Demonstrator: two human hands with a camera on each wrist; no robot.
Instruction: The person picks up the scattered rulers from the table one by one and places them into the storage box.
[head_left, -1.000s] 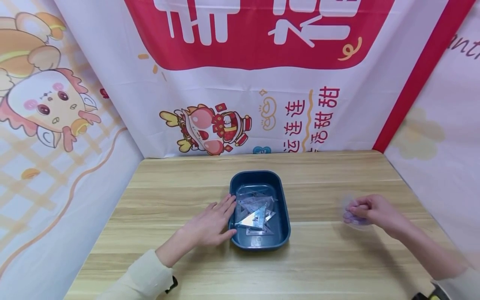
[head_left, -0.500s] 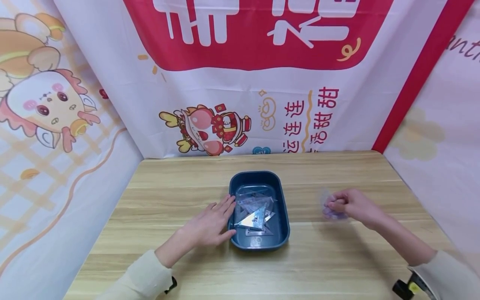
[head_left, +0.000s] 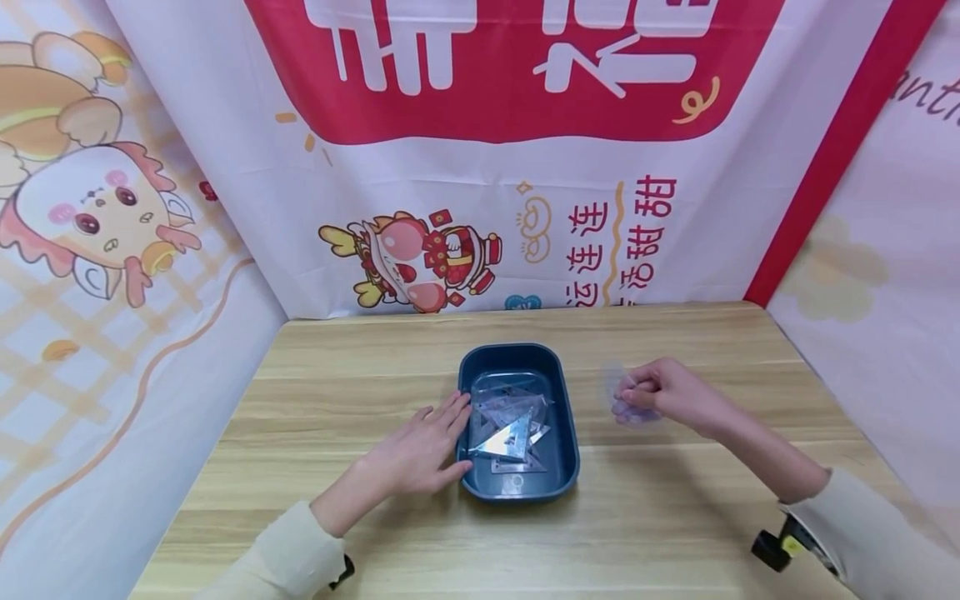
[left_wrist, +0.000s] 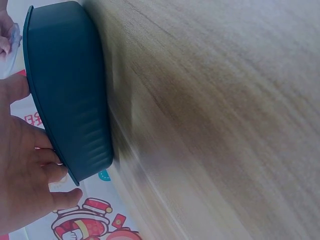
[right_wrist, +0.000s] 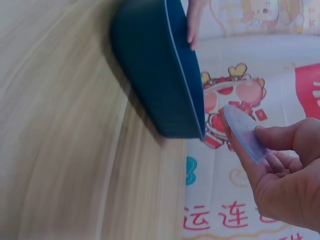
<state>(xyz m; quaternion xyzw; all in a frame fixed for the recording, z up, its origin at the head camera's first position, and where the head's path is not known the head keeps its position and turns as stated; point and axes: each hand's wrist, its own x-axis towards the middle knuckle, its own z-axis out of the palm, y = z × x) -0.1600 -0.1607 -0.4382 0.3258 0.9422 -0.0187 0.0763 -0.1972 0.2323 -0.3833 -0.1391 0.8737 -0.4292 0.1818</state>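
Observation:
A dark blue rectangular tray (head_left: pixel 572 433) stands mid-table, holding several clear triangular set squares (head_left: pixel 504 440) in a loose pile, some apparently in clear wrapping. My left hand (head_left: pixel 420 450) rests on the tray's left rim with fingers spread and fairly straight. To the right of the tray, above the table, my right hand (head_left: pixel 671 396) pinches a clear, purple-tinted protractor (right_wrist: pixel 244 132) between thumb and fingers. Its curved edge with fine tick marks shows in the right wrist view; in the head view it is blurred. The left wrist view shows the tray's outer side wall (left_wrist: pixel 67 95).
A light wood-grain table (head_left: pixel 375 358) lies under everything. Printed cloth (head_left: pixel 465 167) hangs along its back edge, with more cloth at the left and right sides. A black wrist device (head_left: pixel 771 550) sits at the right sleeve.
My right hand has moved leftward and slightly toward the back with the protractor, coming closer to the tray. The left hand and the tray have stayed put.

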